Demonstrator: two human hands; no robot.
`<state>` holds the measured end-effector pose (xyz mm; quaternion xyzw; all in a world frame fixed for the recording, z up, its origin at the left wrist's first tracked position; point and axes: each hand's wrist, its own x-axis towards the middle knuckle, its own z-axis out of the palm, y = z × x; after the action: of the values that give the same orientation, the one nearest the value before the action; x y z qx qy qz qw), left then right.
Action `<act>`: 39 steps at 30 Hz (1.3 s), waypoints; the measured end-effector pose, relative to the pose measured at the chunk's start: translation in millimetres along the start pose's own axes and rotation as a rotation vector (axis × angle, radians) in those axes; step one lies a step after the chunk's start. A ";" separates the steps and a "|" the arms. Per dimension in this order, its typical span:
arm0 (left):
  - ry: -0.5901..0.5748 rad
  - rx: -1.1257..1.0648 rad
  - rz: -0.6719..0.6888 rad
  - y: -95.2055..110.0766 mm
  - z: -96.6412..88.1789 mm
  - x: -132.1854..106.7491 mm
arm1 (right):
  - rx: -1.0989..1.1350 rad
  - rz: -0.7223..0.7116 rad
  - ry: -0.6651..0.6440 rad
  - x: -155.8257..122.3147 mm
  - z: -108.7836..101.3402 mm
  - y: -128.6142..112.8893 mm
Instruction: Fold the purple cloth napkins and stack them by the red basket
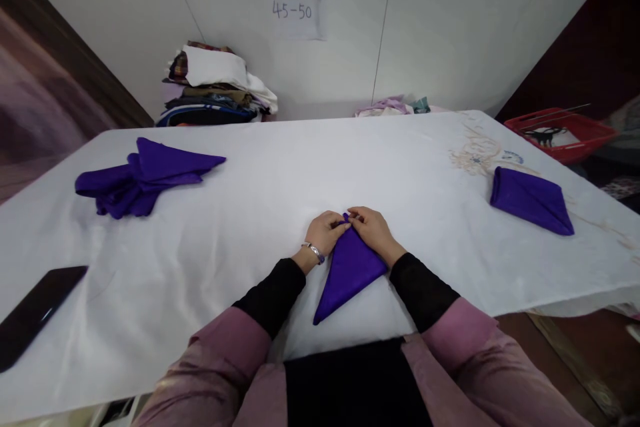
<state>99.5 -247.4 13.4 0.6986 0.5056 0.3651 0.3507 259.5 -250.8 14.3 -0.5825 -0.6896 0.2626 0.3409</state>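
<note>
— Where are the hands just now?

— Out in front, close together over the middle of the white surface [260, 213]. The left hand [326, 232] and the right hand [373, 230] meet almost fingertip to fingertip at the far corner of the purple napkin [347, 270].

— Holding it?

— Yes. Each grip is closed on that top corner, thumb and forefingers pinching the cloth, knuckles up, the other fingers curled in. The wrists lie low on the cloth, and the forearms in black sleeves slant inward from either side. There is a bracelet [314, 251] on the left wrist.

— And the napkin itself?

— It lies flat between the wrists, folded to a narrow triangle. The wide end is under the hands, and the long point runs back toward the person, leaning a little to their left.

— What else is about?

— A loose pile of purple cloths [143, 177] lies far to the left, and one folded napkin [530, 200] well apart on the right. A dark phone [35, 310] sits by the near left edge. Stacked clothes [215, 90] stand against the wall, and a red basket [563, 130] sits beyond the right end.
</note>
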 end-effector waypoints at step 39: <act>0.024 0.064 0.053 3.2 5.5 -7.9 | 0.082 0.046 -0.074 5.3 1.8 3.3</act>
<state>104.0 -256.4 12.3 0.7182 0.5025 0.3662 0.3122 259.7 -244.9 11.5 -0.5736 -0.6769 0.3199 0.3324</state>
